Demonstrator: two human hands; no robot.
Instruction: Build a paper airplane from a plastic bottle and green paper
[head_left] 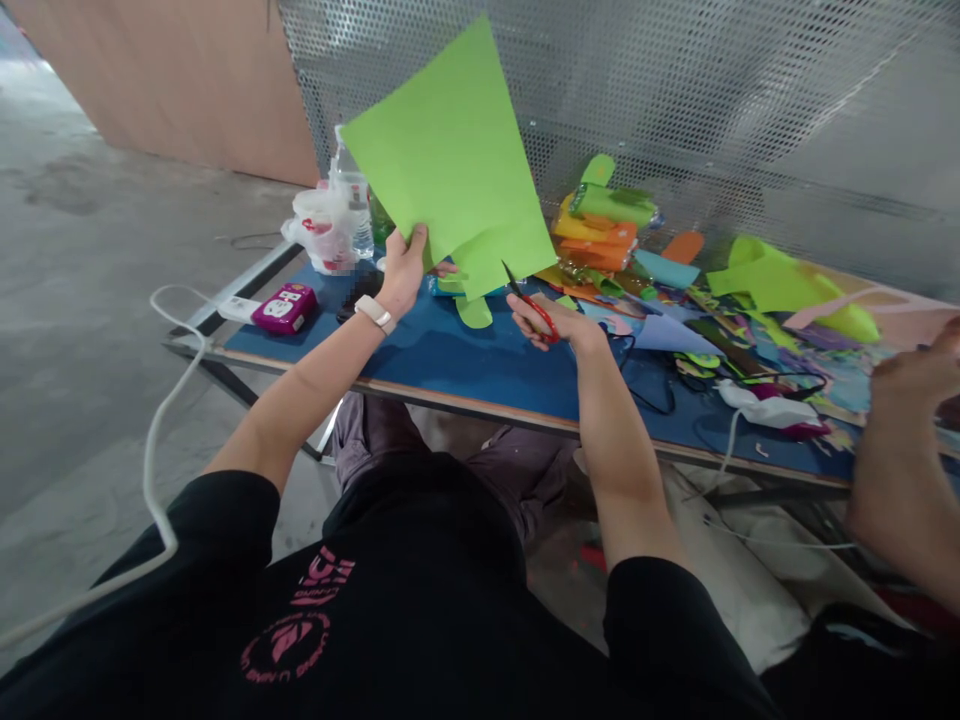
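Note:
My left hand [406, 268] grips a large sheet of green paper [457, 150] by its lower left edge, thumb on the near face. The sheet is held up above the blue table, and a cut piece hangs loose at its lower edge. In my right hand [551, 318] is a pair of scissors [541, 314] with red handles and dark blades. The blade tips point up at the lower edge of the sheet; whether they touch it I cannot tell. Below the sheet, a rounded green paper piece [475, 312] shows over the table.
Bottles wrapped in coloured paper [611, 235] and heaped paper scraps [787, 330] cover the table's right side. A purple device [285, 308], a plastic bag [324, 228] and a water bottle [356, 200] stand left. Another person's arm [907, 440] reaches in at right. A perforated metal panel [675, 90] stands behind.

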